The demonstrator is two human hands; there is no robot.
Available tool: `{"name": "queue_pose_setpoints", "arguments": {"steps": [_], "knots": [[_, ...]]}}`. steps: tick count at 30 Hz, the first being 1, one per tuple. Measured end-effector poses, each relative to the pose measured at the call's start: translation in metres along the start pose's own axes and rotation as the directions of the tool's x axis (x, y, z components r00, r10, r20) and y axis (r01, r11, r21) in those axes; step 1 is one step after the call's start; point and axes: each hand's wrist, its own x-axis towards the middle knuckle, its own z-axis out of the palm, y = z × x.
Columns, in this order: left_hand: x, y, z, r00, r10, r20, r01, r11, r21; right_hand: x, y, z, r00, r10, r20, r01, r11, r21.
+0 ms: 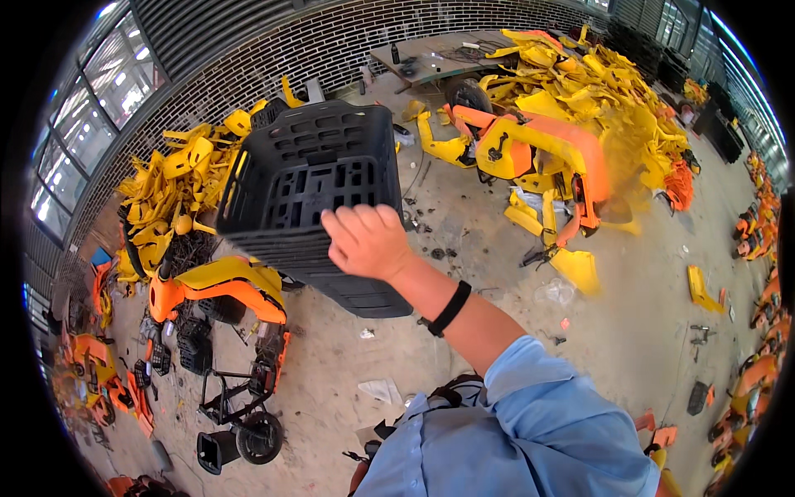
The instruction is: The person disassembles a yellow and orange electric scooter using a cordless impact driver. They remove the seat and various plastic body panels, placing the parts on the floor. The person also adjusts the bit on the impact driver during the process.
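The right hand's grip is clamped on the near rim of a black plastic basket, held tilted above the floor; carrying is judged underway, and a steady hold is needed.

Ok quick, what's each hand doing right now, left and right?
Right hand: closed on the rim of the black plastic basket, holding it up off the floor.
Left hand: not in view, so it cannot be told.
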Motion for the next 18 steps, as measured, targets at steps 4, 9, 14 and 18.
{"name": "queue_pose_setpoints", "arguments": {"steps": [4, 9, 14, 18], "knots": [[0.005, -0.021, -0.012, 0.999, 0.012, 0.036, -0.014, 0.999, 0.035, -0.013, -0.031, -0.021, 0.995, -0.042, -0.091, 0.033, 0.995, -0.098], [0.029, -0.028, -0.016, 0.998, 0.044, 0.044, -0.045, 0.999, 0.030, -0.006, -0.017, -0.012, 1.000, -0.012, -0.012, 0.011, 0.998, -0.062], [0.047, -0.041, -0.024, 0.996, 0.080, 0.036, -0.081, 0.997, 0.005, 0.018, 0.016, 0.013, 0.994, 0.071, 0.086, -0.066, 0.997, -0.050], [0.064, -0.066, -0.019, 0.996, 0.087, 0.015, -0.085, 0.993, -0.084, 0.025, 0.044, 0.040, 1.000, 0.030, 0.009, -0.029, 0.995, -0.098]]}}
